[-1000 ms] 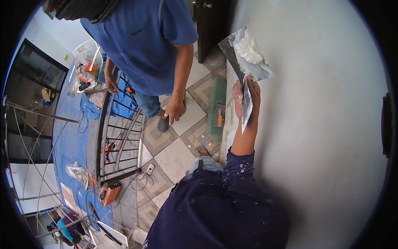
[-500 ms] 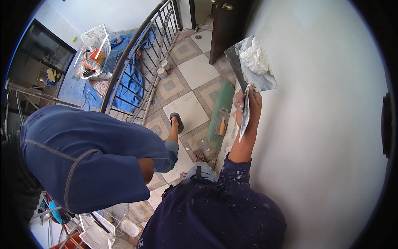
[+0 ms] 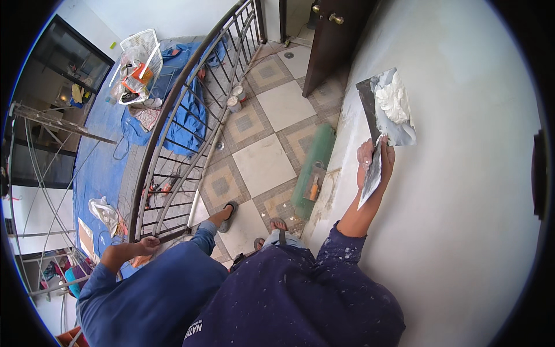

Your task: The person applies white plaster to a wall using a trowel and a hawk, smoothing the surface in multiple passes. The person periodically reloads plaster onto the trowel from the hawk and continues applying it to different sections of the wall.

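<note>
Fingers (image 3: 364, 152) curled around two putty-smeared blades (image 3: 372, 178)

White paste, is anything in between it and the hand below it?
Only the smeared lower part of the plate lies between the paste and the hand in this view. The blade overlaps the hand; nothing else visible stands in the way.

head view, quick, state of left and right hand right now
Left hand: partly hidden by the metal spreading blade, grip cannot be told.
Right hand: closed, apparently holding that blade.
</note>
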Available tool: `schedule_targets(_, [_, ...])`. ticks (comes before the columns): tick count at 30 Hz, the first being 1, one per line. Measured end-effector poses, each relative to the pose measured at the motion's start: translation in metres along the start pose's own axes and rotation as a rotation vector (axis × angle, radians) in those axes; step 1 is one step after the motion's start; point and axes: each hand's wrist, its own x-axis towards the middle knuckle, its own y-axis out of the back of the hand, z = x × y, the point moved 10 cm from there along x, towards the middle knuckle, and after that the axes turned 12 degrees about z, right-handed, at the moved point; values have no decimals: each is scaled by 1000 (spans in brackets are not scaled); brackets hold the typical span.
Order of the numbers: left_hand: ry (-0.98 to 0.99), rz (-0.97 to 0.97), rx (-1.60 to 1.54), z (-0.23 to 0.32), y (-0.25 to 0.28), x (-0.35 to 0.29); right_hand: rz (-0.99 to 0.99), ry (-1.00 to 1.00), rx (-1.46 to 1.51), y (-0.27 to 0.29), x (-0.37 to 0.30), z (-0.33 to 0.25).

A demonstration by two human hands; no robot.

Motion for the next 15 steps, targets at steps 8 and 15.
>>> schedule_targets(8, [157,-155,-749,3,-59,-45,-91,21,-25,-23,14,-1])
schedule_targets(15, [15,12,-707,-2,-45,-44,-31,-165,-56,-37,29,37])
